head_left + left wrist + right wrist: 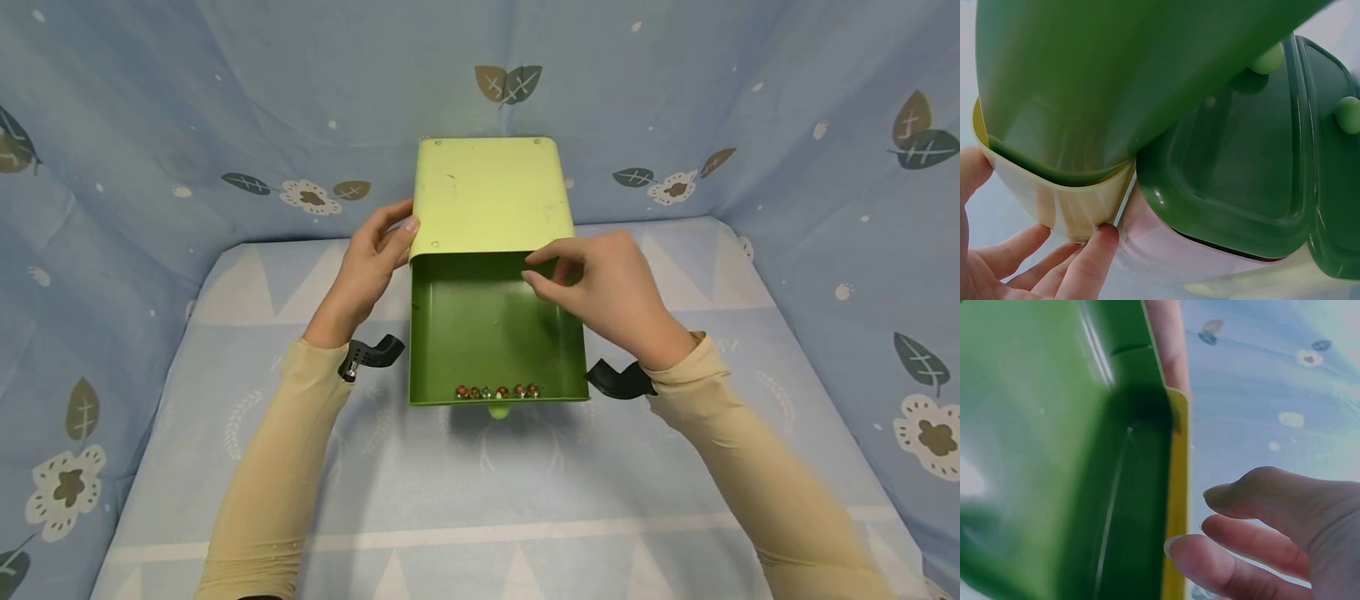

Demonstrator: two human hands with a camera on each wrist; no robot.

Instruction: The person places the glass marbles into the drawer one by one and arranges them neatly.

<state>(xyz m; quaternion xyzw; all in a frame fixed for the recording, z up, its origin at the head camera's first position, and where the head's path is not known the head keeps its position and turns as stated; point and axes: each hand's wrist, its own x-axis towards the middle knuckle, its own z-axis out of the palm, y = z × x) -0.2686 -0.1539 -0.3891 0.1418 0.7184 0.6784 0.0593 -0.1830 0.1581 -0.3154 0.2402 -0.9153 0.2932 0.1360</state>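
Note:
A light green drawer cabinet (pixel 491 196) has its dark green top drawer (pixel 495 333) pulled out. Several small shiny beads, red and clear (pixel 502 392), lie in a row along the drawer's front wall. My left hand (pixel 378 258) rests against the cabinet's left side, fingers spread; in the left wrist view its fingertips (pixel 1107 234) touch the side wall. Over the drawer's right rear part hovers my right hand (pixel 596 279), thumb and forefinger curved with a gap between them. Nothing shows between those fingers in the right wrist view either.
In the left wrist view, shut green drawers (pixel 1229 162) with round knobs (pixel 1349 115) stand below the pulled-out one. A patterned blue cloth (pixel 495 500) covers the table, and similar cloth walls surround it. Black mounts (pixel 621 379) sit on both wrists.

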